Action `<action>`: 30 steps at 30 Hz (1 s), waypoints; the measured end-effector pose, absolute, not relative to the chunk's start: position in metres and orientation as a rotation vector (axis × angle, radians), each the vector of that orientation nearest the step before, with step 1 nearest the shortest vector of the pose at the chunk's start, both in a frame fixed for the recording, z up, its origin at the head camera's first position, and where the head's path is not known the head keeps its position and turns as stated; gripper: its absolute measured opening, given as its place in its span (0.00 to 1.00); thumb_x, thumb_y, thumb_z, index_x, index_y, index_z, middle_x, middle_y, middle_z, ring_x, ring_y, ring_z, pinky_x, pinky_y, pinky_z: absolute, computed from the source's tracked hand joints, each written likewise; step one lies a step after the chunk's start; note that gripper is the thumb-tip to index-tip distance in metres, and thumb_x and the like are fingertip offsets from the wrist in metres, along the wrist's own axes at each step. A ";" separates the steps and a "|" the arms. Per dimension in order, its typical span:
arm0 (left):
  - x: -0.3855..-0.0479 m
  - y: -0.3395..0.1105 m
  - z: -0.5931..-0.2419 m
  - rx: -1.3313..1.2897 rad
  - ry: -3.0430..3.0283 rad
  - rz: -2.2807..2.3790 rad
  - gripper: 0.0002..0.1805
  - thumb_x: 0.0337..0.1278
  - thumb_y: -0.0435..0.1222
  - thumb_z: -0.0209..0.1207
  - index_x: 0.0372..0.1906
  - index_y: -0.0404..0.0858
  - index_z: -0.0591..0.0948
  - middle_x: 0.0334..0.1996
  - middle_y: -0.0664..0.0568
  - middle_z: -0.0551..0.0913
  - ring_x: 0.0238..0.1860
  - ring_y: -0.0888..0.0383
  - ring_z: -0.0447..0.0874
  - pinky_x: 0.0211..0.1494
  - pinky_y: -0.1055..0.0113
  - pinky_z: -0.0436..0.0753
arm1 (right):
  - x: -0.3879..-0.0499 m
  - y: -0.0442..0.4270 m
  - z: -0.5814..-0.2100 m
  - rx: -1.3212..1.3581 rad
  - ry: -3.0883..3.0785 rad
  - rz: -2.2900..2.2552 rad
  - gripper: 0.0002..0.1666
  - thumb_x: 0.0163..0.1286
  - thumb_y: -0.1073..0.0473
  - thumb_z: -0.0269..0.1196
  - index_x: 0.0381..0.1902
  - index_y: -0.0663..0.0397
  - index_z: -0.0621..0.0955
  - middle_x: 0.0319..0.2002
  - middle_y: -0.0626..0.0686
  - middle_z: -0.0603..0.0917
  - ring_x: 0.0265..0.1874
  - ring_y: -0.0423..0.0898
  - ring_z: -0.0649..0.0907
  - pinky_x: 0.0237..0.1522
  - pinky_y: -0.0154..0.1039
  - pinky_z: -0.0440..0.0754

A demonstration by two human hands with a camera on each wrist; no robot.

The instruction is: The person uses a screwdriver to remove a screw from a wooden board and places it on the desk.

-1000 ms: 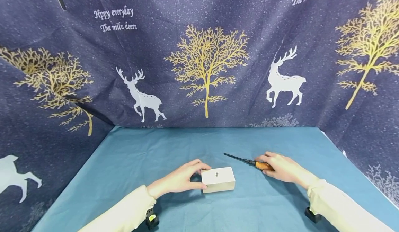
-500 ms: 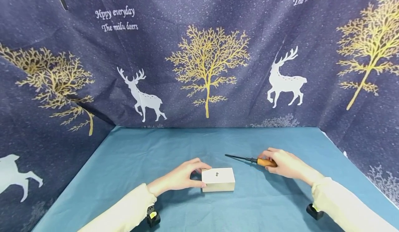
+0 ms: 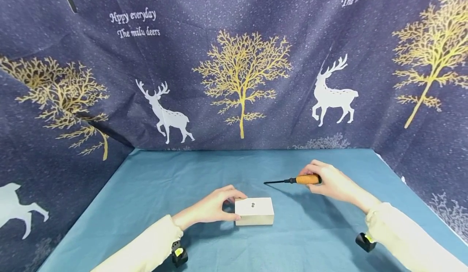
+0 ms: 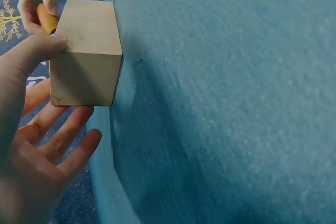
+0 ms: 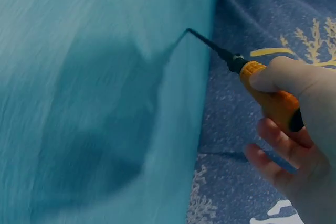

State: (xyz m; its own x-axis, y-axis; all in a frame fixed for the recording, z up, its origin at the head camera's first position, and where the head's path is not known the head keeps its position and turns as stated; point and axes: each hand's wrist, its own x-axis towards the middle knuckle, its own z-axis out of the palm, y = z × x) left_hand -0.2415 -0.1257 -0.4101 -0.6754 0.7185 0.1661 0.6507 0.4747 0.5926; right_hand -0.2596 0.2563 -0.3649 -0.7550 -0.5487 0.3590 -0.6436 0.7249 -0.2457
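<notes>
blue tabletop (image 3: 164, 172) bears a box (image 3: 254, 212), left end pinched by left hand (image 3: 210, 210); right hand (image 3: 330, 182) grips screwdriver (image 3: 306, 179) by handle.

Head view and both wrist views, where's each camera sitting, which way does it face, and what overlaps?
Head: on the head, facing forward and down at the block, screwdriver, left hand, right hand and sleeves.
Left wrist: on that wrist, facing the block its hand grips; right hand beyond.
Right wrist: on that wrist, facing the screwdriver its hand grips.
Head and left wrist share both hands and the block.
</notes>
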 end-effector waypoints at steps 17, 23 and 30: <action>-0.233 -0.120 -0.422 1.079 2.566 1.199 0.24 0.55 0.42 0.70 0.57 0.45 0.80 0.51 0.51 0.78 0.52 0.56 0.79 0.49 0.72 0.85 | -0.257 0.229 -0.345 0.825 -2.574 1.025 0.22 0.60 0.70 0.70 0.50 0.44 0.82 0.46 0.50 0.82 0.42 0.35 0.83 0.45 0.32 0.86; -0.232 -0.123 -0.421 1.081 2.571 1.215 0.24 0.55 0.43 0.71 0.57 0.46 0.80 0.50 0.51 0.79 0.52 0.55 0.80 0.49 0.70 0.85 | -0.257 0.219 -0.332 0.793 -2.526 1.045 0.24 0.64 0.62 0.70 0.57 0.40 0.79 0.50 0.51 0.84 0.40 0.33 0.85 0.41 0.33 0.86; -0.232 -0.123 -0.420 1.060 2.560 1.231 0.25 0.54 0.43 0.71 0.59 0.49 0.79 0.49 0.53 0.78 0.51 0.57 0.80 0.51 0.71 0.85 | -0.254 0.202 -0.315 0.802 -2.448 1.110 0.30 0.66 0.60 0.68 0.64 0.37 0.74 0.46 0.51 0.84 0.38 0.32 0.85 0.40 0.32 0.86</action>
State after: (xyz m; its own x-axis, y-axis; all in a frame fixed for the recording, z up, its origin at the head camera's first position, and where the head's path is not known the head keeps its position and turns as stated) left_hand -0.2324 -0.1231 -0.4204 -0.7501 0.6333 0.1904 0.5442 0.4276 0.7218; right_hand -0.2535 0.2024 -0.3152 -0.7850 -0.3540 0.5084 -0.6157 0.5369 -0.5767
